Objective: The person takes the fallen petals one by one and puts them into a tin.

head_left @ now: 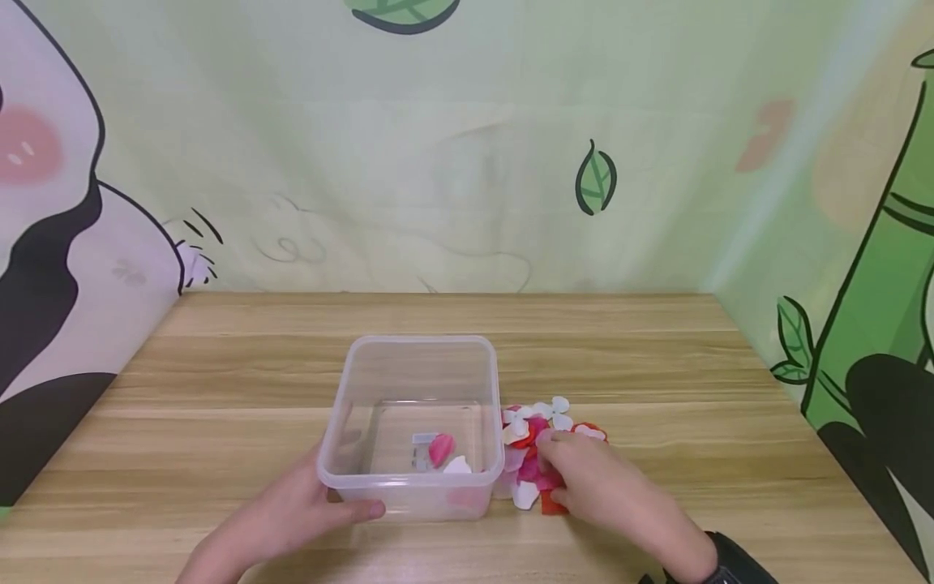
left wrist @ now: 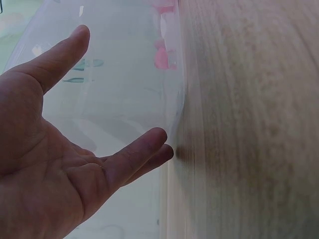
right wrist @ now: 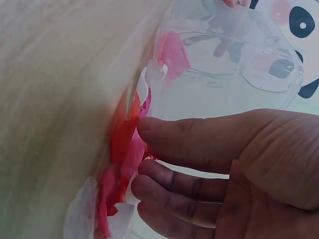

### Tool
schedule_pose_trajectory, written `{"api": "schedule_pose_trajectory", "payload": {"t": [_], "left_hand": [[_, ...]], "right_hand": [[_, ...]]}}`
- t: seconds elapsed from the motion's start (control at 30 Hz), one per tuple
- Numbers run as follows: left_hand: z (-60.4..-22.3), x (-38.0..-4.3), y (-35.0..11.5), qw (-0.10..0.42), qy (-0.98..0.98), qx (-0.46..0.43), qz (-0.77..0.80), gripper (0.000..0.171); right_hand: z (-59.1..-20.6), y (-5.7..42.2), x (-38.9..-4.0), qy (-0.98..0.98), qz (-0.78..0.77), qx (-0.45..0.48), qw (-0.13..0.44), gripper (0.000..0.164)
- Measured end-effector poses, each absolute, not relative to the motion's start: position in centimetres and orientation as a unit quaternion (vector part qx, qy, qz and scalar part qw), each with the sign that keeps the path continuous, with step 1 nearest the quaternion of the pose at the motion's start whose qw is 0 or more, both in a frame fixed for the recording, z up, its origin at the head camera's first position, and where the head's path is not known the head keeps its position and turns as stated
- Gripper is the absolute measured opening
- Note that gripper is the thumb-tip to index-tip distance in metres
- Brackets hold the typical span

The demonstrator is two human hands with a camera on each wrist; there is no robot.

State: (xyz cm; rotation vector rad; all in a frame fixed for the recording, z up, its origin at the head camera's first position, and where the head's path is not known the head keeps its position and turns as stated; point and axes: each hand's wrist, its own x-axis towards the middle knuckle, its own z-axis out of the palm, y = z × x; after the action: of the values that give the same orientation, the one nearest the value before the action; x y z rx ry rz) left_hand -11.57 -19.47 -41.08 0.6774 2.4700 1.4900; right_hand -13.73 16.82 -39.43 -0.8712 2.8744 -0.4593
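Note:
A clear plastic box (head_left: 410,480) without a lid stands on the table. My left hand (head_left: 302,503) steadies its near left corner, thumb along the front wall and fingers at the left side; the left wrist view shows these fingers extended. Inside the box lie a pink petal (head_left: 441,450) and a white petal (head_left: 458,465). Against the box's right side is a pile of artificial petals (head_left: 538,470) in red, pink and white. My right hand (head_left: 594,478) reaches into this pile, thumb and fingertips apart. In the right wrist view its thumb tip meets a red petal (right wrist: 124,137).
The wooden table (head_left: 219,389) runs back to a printed cloth backdrop (head_left: 467,162) with leaves, bamboo and a panda. A white petal piece (right wrist: 82,209) lies at the pile's near edge in the right wrist view. A black band (head_left: 730,560) circles the right wrist.

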Motion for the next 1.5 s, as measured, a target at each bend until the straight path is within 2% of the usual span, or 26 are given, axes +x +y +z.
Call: {"api": "schedule_pose_trajectory", "payload": {"t": [0.33, 0.87, 1.13, 1.5], "left_hand": [[-41.1, -11.6, -19.5, 0.087, 0.826, 0.227, 0.508, 0.120], [-41.1, -11.5, -19.4, 0.084, 0.839, 0.214, 0.493, 0.120], [-41.0, -11.4, -19.5, 0.082, 0.838, 0.226, 0.489, 0.117], [-40.9, -11.3, -19.6, 0.090, 0.856, 0.198, 0.470, 0.114]], "right_hand": [[-40.0, 16.6, -14.0, 0.939, -0.152, -0.307, 0.042, 0.033], [-40.1, 16.5, -14.4, 0.937, -0.171, -0.305, -0.028, 0.031], [-38.8, 16.6, -14.5, 0.939, -0.182, -0.293, -0.008, 0.019], [-37.2, 16.9, -14.5, 0.936, -0.218, -0.275, -0.030, 0.018]]}}
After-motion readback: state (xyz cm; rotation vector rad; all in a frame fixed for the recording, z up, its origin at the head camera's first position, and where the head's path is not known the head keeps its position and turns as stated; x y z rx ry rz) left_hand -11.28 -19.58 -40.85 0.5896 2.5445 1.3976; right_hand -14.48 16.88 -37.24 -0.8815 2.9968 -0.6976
